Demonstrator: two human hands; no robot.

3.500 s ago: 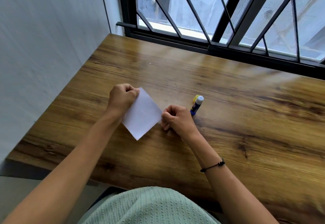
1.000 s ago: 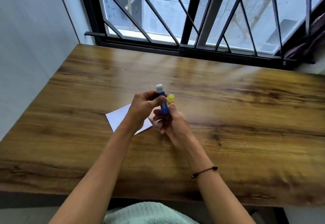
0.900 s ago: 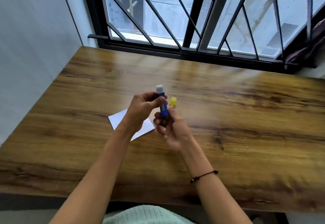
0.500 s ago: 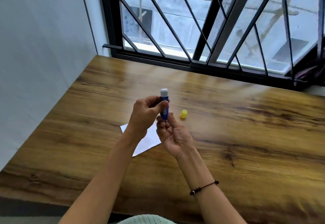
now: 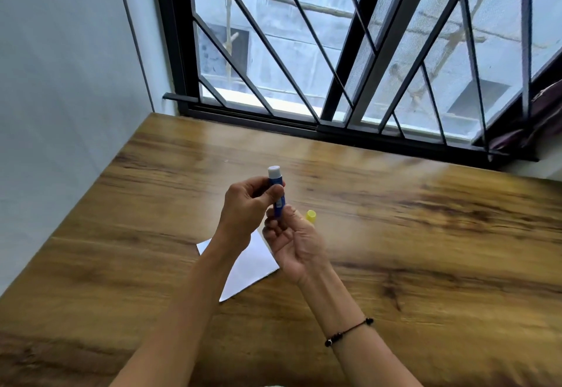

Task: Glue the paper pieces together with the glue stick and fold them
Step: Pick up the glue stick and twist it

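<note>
A blue glue stick (image 5: 277, 187) stands upright above the table, its white glue tip bare at the top. My left hand (image 5: 248, 207) grips its barrel between thumb and fingers. My right hand (image 5: 292, 239) pinches its lower end from below, palm turned up. The yellow cap (image 5: 311, 215) lies on the wooden table (image 5: 425, 249) just right of my right hand. A white folded paper piece (image 5: 251, 266) lies flat on the table under my wrists, partly hidden by my left forearm.
A white wall runs along the table's left edge. A black barred window frame (image 5: 304, 122) closes off the far edge. A dark cloth (image 5: 535, 119) hangs at the far right.
Since 3.5 s ago both hands left the paper and lifted the glue stick; the yellow cap came off and now lies on the table. Over the last second the stick stays held upright.
</note>
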